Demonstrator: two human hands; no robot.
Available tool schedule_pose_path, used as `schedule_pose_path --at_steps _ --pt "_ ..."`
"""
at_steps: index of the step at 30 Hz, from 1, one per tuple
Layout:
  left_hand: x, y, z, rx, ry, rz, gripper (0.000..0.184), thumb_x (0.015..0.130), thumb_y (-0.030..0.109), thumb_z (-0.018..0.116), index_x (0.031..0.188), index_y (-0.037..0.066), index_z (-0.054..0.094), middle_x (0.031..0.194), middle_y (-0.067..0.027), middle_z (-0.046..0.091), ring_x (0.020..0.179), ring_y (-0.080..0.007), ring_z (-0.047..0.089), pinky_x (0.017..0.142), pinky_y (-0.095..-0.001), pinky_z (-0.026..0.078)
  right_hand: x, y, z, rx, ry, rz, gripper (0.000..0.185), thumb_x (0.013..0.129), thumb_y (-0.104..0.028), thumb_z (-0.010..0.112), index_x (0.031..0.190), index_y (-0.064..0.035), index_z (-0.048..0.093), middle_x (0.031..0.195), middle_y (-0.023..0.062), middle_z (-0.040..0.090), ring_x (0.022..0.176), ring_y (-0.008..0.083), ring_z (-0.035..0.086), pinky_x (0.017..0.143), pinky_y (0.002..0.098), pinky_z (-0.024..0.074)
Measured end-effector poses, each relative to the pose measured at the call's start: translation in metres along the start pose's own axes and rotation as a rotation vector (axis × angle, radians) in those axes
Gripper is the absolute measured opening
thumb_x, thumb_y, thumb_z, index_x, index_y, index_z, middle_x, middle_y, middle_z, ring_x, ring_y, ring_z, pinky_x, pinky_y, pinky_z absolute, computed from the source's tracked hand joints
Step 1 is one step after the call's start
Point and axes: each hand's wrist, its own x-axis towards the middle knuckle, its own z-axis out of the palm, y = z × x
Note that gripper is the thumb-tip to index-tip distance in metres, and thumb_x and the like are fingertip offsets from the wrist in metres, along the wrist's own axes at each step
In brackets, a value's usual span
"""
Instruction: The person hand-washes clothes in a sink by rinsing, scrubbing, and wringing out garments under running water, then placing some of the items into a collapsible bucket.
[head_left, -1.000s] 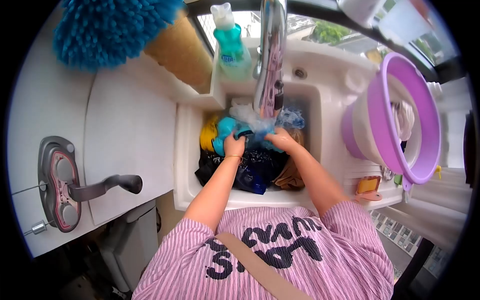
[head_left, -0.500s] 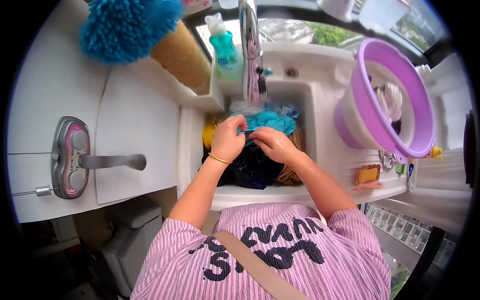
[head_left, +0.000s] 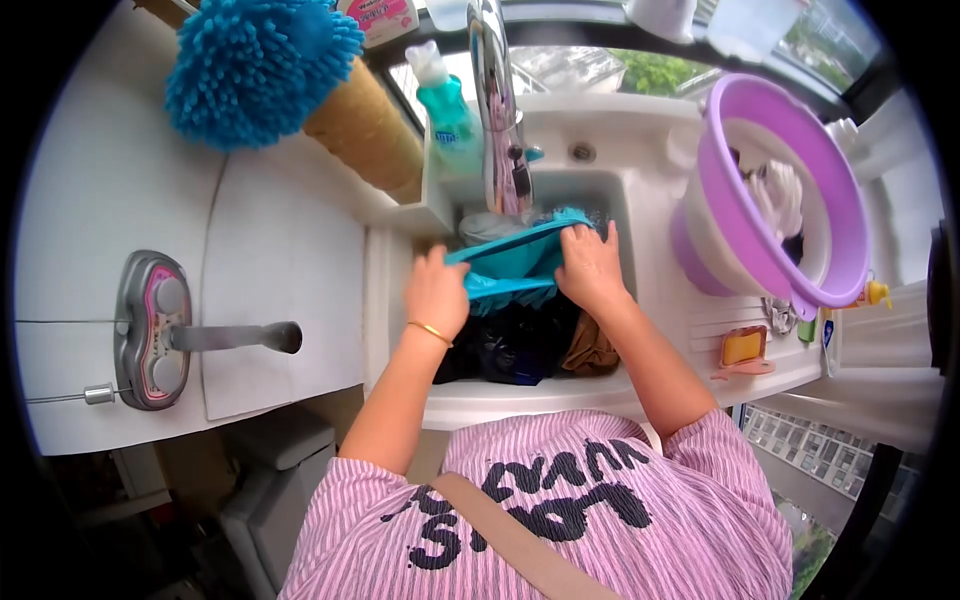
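A turquoise cloth (head_left: 510, 262) is stretched open between my hands over the sink (head_left: 400, 330). My left hand (head_left: 437, 292), with a gold bangle at the wrist, grips its left edge. The fingers of my right hand (head_left: 592, 265) are closed on its right edge, with one finger pointing up. Beneath the cloth lie dark wet clothes (head_left: 510, 345) and a brown piece (head_left: 590, 350) at the right. The chrome faucet (head_left: 495, 110) stands just behind the cloth.
A purple and white bucket (head_left: 700, 240) holding clothes stands right of the sink, near an orange sponge (head_left: 742, 347). A green soap bottle (head_left: 450, 120) is behind the sink. At the left are a blue fluffy object (head_left: 260, 75), a tan roll (head_left: 365, 130) and a grey handled device (head_left: 155, 330).
My hands have moved apart from close together, spreading the turquoise cloth between them. It now hangs stretched above the dark clothes.
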Motion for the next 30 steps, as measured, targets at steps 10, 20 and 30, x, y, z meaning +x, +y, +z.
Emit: schedule_pose_path --at_steps 10,20,30 --pt "0.005 0.005 0.144 -0.066 -0.751 -0.236 0.099 0.075 0.015 0.076 0.161 0.012 0.027 0.168 -0.0270 -0.001 0.144 -0.0503 0.035 0.118 -0.0465 0.038 -0.021 0.000 0.123 -0.096 -0.396 -0.068 0.076 0.077 -0.015 0.072 0.148 -0.0187 0.046 0.144 0.0213 0.045 0.140 0.0472 0.036 0.120 0.0647 0.0218" --pt "0.006 -0.034 0.180 0.051 -1.106 0.072 0.047 0.079 0.022 0.065 0.123 0.006 0.072 0.135 -0.0214 0.065 0.125 -0.0326 0.063 0.107 -0.0423 0.049 0.000 0.016 0.177 -0.194 -1.179 -0.236 0.044 0.087 -0.027 0.064 0.122 -0.0024 0.072 0.135 0.0232 0.064 0.127 0.0360 0.062 0.104 0.0450 0.0498" --pt "-0.018 -0.022 0.006 -0.357 -0.446 0.028 0.047 0.079 -0.003 0.050 0.121 0.000 0.071 0.118 -0.0238 0.069 0.116 -0.0405 0.063 0.102 -0.0432 0.049 -0.030 -0.018 -0.030 -0.204 -0.539 -0.131 0.047 0.093 -0.048 0.064 0.078 -0.0049 0.077 0.079 0.0156 0.074 0.080 0.0350 0.073 0.073 0.0452 0.0572"
